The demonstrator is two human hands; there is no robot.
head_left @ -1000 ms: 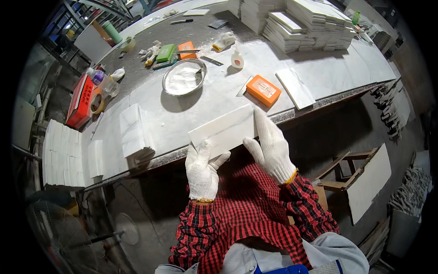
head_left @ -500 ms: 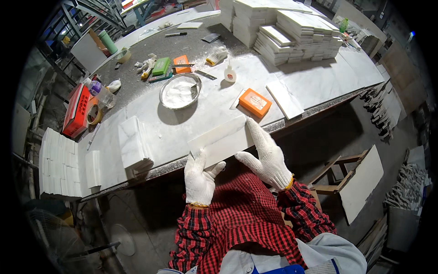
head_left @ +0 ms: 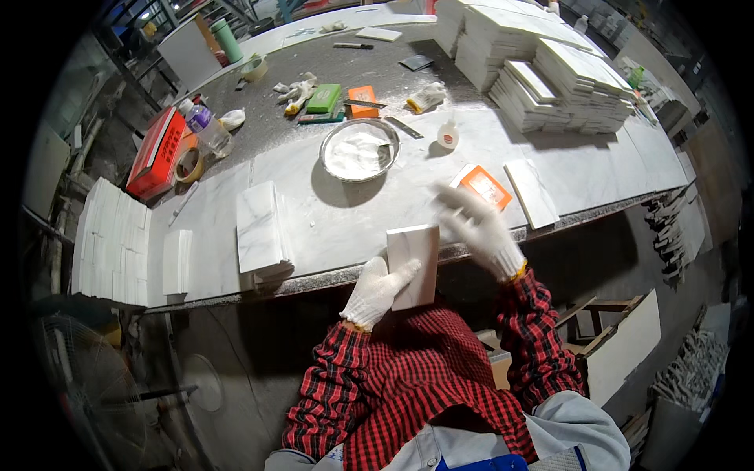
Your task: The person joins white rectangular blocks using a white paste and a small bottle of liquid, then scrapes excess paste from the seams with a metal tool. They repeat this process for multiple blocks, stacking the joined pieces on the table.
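My left hand point(head_left: 382, 289), in a white knit glove, grips a rectangular white marble tile point(head_left: 411, 255) with its thumb across the face. The tile is held upright at the table's front edge. To its right, my gloved right hand point(head_left: 481, 234) is in the air, fingers stretched out and blurred, with nothing seen in it. It is nearest to an orange box point(head_left: 485, 187) with a white label, which its fingers partly cover. Beyond that box's right side a white tile point(head_left: 531, 193) lies flat on the table. A metal bowl of white powder point(head_left: 357, 151) stands farther back, a scraper blade in it.
Stacked tiles point(head_left: 542, 78) rise at the back right; more tile stacks point(head_left: 110, 243) stand at the left. A small white bottle point(head_left: 448, 135), a green box point(head_left: 323, 98), a red box point(head_left: 159, 153), a water bottle point(head_left: 208, 129) and a tape roll point(head_left: 188, 165) lie around the bowl.
The tile has turned from lying crosswise between both hands to upright in my left hand. My right hand has let go of it and moved up toward the orange box.
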